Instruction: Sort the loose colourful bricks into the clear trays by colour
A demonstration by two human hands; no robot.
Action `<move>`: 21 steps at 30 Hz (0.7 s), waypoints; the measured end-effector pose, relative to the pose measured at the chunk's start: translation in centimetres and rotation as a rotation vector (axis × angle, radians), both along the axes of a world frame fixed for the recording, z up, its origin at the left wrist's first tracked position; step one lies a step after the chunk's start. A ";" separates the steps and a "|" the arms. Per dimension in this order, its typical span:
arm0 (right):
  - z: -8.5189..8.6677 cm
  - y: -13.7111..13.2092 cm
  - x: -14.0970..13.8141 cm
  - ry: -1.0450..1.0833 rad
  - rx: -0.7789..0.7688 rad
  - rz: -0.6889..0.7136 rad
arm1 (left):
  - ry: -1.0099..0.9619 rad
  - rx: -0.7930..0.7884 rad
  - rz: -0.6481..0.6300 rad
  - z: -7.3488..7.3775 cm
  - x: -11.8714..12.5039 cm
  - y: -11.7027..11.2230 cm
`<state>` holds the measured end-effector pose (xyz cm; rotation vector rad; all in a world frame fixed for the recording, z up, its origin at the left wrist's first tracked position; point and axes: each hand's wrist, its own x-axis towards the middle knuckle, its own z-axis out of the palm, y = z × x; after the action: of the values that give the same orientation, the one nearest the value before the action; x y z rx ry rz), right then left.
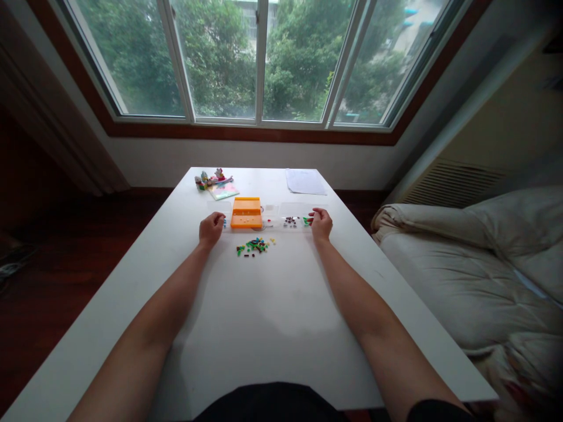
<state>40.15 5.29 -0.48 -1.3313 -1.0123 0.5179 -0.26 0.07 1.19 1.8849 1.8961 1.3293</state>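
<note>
My left hand (pixel 212 229) is closed, thumb and fingers pressed together, beside a few small blue pieces (pixel 224 223) at the left of the clear boxes. Whatever it pinches is too small to make out. My right hand (pixel 322 224) reaches over the right end of a clear plastic box (pixel 299 228), fingers bent and a little apart, right beside green bricks (pixel 307 221). Brown bricks (pixel 290 221) lie in the same box. An orange case (pixel 247 214) stands open between my hands, with tiny pieces in it. Nearer me is a loose pile of mixed small bricks (pixel 255 246).
The white table (pixel 281 316) stands below a window (pixel 259 64). Assembled toy figures (pixel 211 179) and a colourful card (pixel 224 190) lie at the far left, paper sheets (pixel 305 181) at the far right. A sofa (pixel 461 264) is along the right side.
</note>
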 end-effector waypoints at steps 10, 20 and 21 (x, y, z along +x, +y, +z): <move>1.6 -3.5 -5.0 -0.396 0.098 0.245 | 0.032 -0.022 -0.029 0.0 0.5 -0.1; 2.1 -7.0 -9.6 -0.916 0.288 0.928 | 0.077 -0.053 -0.083 -0.3 0.7 0.0; 2.2 -7.1 -9.6 -0.937 0.281 0.952 | 0.084 -0.060 -0.087 -0.3 0.8 0.0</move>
<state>30.52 -1.79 1.67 -0.7313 -2.4346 0.3958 0.49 0.02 0.91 1.9979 1.8467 1.1722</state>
